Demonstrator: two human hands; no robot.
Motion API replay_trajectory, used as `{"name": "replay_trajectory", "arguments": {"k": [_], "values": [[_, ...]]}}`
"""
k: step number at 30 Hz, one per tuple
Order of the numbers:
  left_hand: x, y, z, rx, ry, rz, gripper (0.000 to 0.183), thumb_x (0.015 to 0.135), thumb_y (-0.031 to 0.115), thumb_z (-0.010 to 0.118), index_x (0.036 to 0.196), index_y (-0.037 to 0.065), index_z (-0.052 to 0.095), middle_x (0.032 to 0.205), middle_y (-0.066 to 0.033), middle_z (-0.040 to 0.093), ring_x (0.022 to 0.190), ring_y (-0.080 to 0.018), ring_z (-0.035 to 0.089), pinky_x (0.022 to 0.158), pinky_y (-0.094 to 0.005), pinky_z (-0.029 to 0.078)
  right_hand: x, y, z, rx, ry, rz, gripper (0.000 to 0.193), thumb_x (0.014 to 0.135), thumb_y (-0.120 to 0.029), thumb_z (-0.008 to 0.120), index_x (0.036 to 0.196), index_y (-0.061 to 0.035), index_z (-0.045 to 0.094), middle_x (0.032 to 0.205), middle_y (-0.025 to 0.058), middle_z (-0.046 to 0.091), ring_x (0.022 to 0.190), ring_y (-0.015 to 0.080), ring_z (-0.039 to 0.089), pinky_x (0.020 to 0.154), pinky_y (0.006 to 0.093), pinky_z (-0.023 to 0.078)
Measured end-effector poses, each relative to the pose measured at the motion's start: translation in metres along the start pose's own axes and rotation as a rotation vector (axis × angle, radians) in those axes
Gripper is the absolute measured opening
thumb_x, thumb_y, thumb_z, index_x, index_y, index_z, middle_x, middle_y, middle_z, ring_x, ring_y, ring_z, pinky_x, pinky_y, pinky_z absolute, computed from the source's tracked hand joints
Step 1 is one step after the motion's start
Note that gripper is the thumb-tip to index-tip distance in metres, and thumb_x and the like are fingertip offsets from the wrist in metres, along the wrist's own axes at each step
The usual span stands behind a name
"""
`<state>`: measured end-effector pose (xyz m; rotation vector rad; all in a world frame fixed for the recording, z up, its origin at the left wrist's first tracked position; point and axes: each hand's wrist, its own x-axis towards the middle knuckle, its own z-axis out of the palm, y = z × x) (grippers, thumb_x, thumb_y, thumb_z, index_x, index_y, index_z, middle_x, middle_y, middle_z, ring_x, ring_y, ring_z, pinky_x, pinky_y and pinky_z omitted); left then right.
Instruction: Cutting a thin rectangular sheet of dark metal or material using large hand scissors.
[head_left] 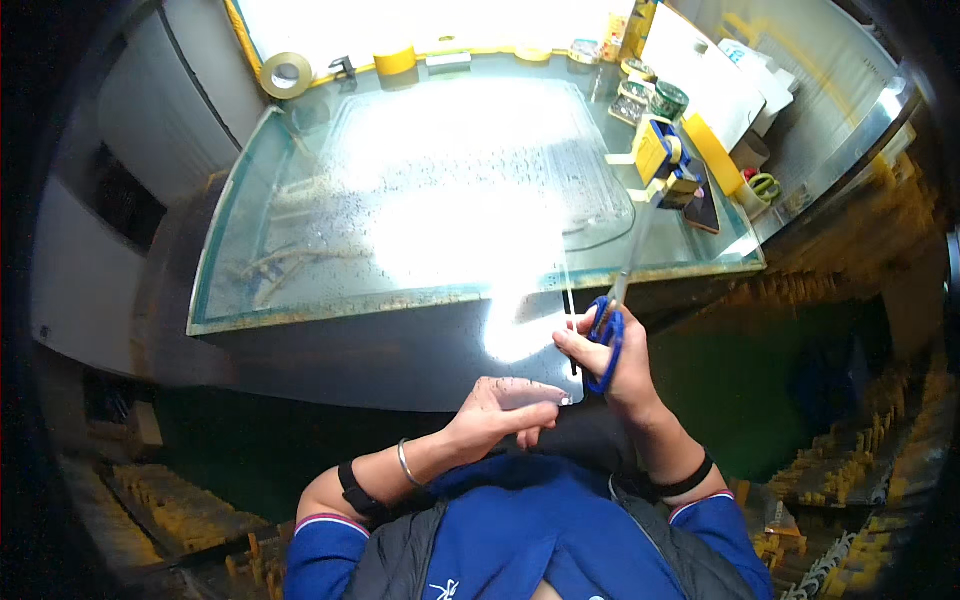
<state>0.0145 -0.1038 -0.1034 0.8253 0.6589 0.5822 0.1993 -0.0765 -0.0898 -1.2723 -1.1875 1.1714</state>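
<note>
A large see-through film sheet [400, 355] with small dark printed marks lies on the glass-topped table and hangs past its front edge toward me. My left hand [490, 415] is closed on the sheet's near right corner, thumb below and fingers seen through the film. In my right hand [625, 370] is a pair of scissors [607, 345] with blue handles, its long blades pointing away over the table edge. The right thumb and fingertips are at the sheet's right edge, beside a narrow pale strip; whether they pinch it, I cannot tell.
The glass table [430, 296] glows brightly with glare. A yellow and blue tape dispenser [657, 150] stands at the right, beside a dark phone [703, 210] and green-handled scissors [766, 187]. Tape rolls line the back, among them a wide beige roll [287, 75] and a yellow roll [395, 60].
</note>
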Motion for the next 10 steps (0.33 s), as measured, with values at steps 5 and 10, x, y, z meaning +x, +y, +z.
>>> {"name": "replay_trajectory", "arguments": {"k": [5,10], "values": [[-0.059,-0.009,-0.073,0.066,0.232,0.131,0.043,0.08,0.01,0.062,0.118,-0.004,0.05,0.088,-0.0129,0.061,0.074,-0.0146,0.059,0.066,-0.0246,0.051,0.02,-0.013,0.002,-0.119,0.078,-0.171,0.02,0.073,-0.004,0.07,0.08,-0.0007,0.051,0.081,0.0111,0.066,0.075,0.012,0.063,0.067,0.0237,0.049],[-0.168,-0.019,-0.183,-0.426,0.936,0.634,0.049,0.084,0.037,0.056,0.117,0.002,0.051,0.099,-0.0068,0.061,0.089,-0.0205,0.06,0.083,-0.0306,0.049,0.026,-0.019,-0.009,-0.241,0.1,-0.329,0.017,0.074,-0.002,0.068,0.082,0.0006,0.053,0.081,0.012,0.067,0.078,0.0143,0.064,0.071,0.0274,0.051]]}}
